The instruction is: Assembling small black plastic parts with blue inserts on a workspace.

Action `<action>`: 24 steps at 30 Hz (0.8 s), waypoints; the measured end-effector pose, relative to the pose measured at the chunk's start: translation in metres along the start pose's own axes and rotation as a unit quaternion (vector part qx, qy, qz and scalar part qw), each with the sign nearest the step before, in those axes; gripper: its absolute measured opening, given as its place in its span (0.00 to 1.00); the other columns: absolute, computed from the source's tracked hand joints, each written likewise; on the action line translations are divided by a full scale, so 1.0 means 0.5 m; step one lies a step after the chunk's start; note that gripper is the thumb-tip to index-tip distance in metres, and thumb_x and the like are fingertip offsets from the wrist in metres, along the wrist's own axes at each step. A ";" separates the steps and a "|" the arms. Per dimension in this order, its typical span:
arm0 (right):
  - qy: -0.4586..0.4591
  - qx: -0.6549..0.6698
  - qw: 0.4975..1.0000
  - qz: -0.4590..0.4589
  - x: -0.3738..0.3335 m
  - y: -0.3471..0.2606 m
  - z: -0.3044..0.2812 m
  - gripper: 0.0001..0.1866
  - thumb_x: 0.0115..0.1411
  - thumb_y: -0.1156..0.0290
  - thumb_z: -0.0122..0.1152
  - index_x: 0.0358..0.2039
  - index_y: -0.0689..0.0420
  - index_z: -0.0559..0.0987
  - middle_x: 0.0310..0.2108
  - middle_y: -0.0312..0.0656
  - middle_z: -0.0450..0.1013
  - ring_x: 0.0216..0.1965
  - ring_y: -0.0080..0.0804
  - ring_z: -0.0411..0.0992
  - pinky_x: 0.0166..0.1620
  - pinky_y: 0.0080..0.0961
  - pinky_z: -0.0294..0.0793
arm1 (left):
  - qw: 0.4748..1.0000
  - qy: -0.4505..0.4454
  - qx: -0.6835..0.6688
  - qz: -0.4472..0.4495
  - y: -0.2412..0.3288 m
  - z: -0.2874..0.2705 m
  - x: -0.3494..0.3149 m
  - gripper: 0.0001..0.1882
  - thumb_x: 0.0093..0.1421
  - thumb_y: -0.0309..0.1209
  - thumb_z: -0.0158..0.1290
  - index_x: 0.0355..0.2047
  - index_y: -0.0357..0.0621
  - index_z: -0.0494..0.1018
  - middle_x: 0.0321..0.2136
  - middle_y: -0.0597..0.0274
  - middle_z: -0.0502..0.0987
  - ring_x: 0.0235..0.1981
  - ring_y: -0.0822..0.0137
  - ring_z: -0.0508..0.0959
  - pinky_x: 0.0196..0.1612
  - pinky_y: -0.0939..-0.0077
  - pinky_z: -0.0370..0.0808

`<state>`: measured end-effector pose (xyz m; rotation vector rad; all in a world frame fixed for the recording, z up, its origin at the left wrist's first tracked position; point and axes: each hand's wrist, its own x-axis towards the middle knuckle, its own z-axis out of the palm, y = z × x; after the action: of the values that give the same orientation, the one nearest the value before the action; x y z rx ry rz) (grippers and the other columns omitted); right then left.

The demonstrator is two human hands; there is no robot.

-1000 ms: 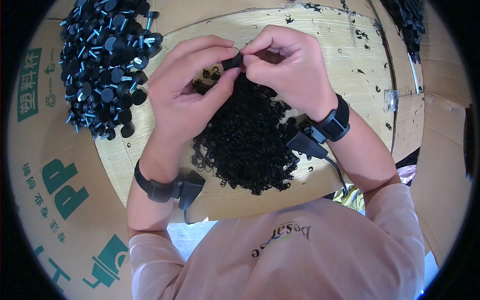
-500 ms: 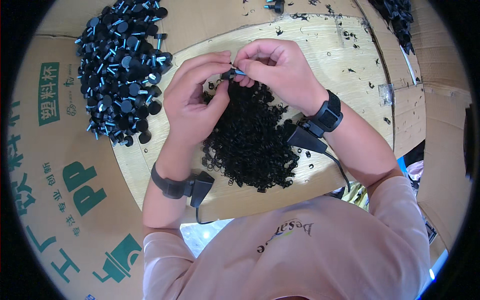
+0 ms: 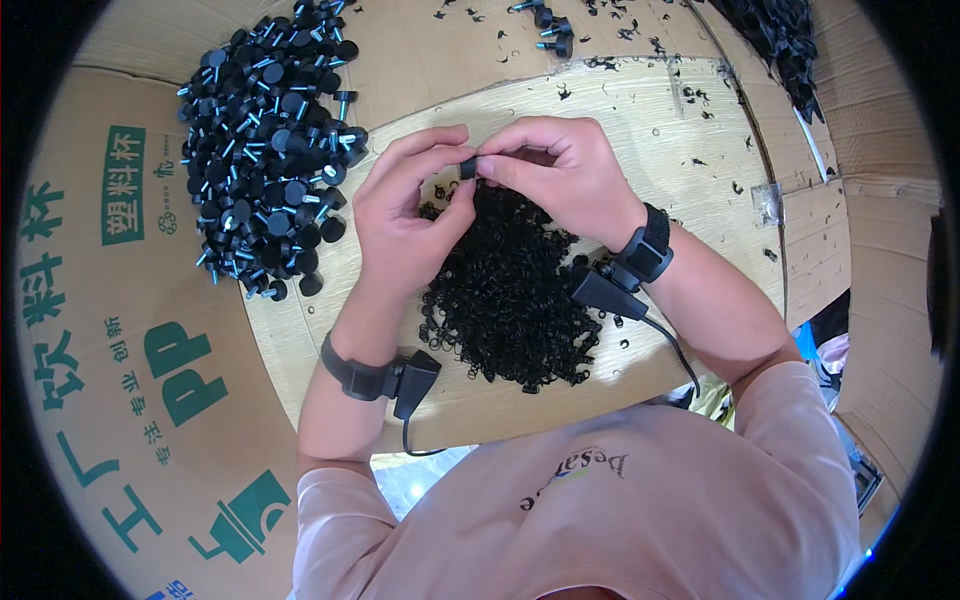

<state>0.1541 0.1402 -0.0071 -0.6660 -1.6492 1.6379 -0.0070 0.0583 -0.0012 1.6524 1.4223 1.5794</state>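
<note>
A black round-headed screw is held between my hands above the far end of a heap of small black rings. My left hand pinches its head between thumb and fingers. The fingertips of my right hand are closed at the other end of the screw and hide its shank. Whether a ring is between those fingertips I cannot make out. To the left of my left hand lies a large pile of similar black-headed screws with bluish metal shanks.
Several more screws lie at the far edge. Black scraps dot the board and the cardboard beyond it. A bundle of black strips lies far right. Cardboard walls rise at the sides. Cabled black devices are strapped to both wrists.
The screw's shank showed between my hands before; my right fingertips now cover it and sit against the head. The whole view has shifted slightly, showing more screws at the far edge.
</note>
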 end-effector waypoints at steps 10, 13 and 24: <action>-0.059 0.100 0.990 0.084 0.011 -0.004 -0.023 0.08 0.60 0.73 0.59 0.35 0.66 0.79 0.28 0.43 0.78 0.29 0.24 0.76 0.35 0.19 0.77 | 0.996 -0.039 0.036 0.078 -0.007 0.005 0.002 0.16 0.45 0.10 0.55 0.34 0.38 0.77 0.40 0.56 0.76 0.48 0.57 0.77 0.47 0.70 0.76; -0.104 0.119 0.982 0.108 0.012 -0.013 -0.032 0.08 0.62 0.72 0.57 0.34 0.64 0.78 0.27 0.42 0.77 0.28 0.25 0.76 0.34 0.19 0.76 | 0.995 -0.040 0.012 0.095 -0.009 0.003 -0.003 0.16 0.46 0.08 0.53 0.33 0.37 0.76 0.39 0.56 0.75 0.49 0.56 0.77 0.46 0.70 0.77; -0.064 0.029 0.994 0.084 0.004 -0.018 -0.020 0.08 0.63 0.69 0.58 0.32 0.61 0.78 0.24 0.35 0.74 0.25 0.16 0.71 0.30 0.14 0.70 | 0.981 0.038 -0.181 -0.061 0.013 0.000 -0.006 0.15 0.54 0.11 0.54 0.42 0.30 0.70 0.44 0.50 0.74 0.46 0.62 0.77 0.48 0.72 0.78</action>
<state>0.1618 0.1474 0.0013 -0.6988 -1.6673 1.8751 -0.0039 0.0533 0.0028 1.2832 1.1625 1.7233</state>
